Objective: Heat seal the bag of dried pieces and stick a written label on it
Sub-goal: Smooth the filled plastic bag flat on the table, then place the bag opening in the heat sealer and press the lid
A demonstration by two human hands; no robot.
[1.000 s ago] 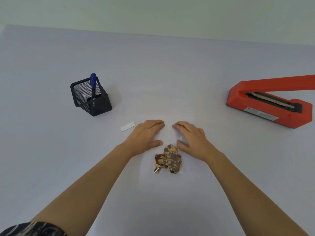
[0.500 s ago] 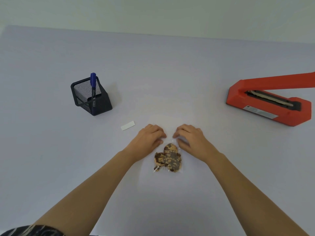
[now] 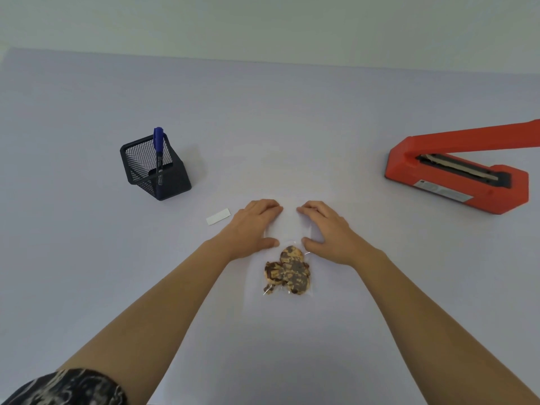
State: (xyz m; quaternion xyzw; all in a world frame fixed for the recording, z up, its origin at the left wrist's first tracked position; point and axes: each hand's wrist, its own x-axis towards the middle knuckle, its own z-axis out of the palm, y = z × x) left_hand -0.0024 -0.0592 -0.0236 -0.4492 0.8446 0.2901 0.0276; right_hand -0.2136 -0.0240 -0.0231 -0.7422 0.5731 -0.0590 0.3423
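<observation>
A clear plastic bag (image 3: 289,229) lies flat in the middle of the table, with brown dried pieces (image 3: 287,271) gathered at its near end. My left hand (image 3: 252,229) presses flat on the bag's left side near its far end. My right hand (image 3: 324,229) presses on the right side, fingers slightly bent over the edge. A small white label (image 3: 218,216) lies just left of my left hand. A blue marker (image 3: 158,153) stands in a black mesh holder (image 3: 155,169) at the left. The red heat sealer (image 3: 458,176) sits at the right with its arm raised.
The table (image 3: 292,118) is pale lavender and bare behind the bag, up to a pale wall. The sealer's raised arm runs off the right edge of the view. A patterned sleeve (image 3: 73,387) shows at the bottom left.
Half a second ago both hands had curled fingers close together on the bag. Now the fingers are stretched out flatter and the hands sit slightly further apart.
</observation>
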